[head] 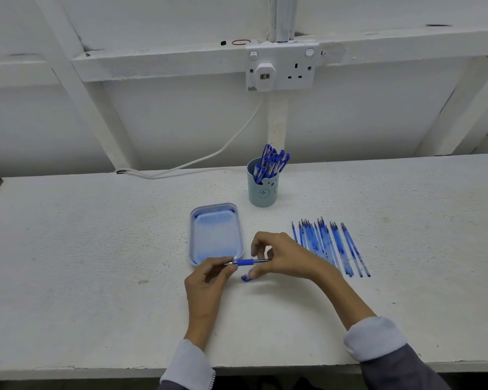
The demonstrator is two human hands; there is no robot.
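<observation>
Pen work is shown at the near middle of the white desk (96,249), where a blue pen (248,262) is held level between both hands, just above the surface. Its metal tip end is pinched between the thumb and fingers of the left hand (206,285), whose remaining fingers are curled under. The opposite end is gripped by the right hand (285,257), with the thumb set below the barrel and the fingers bent over it from above; the blue grip section is left exposed between the two hands. A small blue cap (246,278) is seen lying on the desk directly below the pen, at the tip of the right thumb; whether it is touched cannot be told. A pale blue tray (193,240) is placed just beyond the left hand, its near edge close to the pen's tip. A row of blue ink refills (330,249) is laid out on the desk to the right of the right hand, partly hidden by the wrist. Farther back, a light blue cup (262,192) is stood upright, filled with capped blue pens (271,161). A wall socket (282,66) is mounted above, and a white cable (209,159) is run down to the desk.
</observation>
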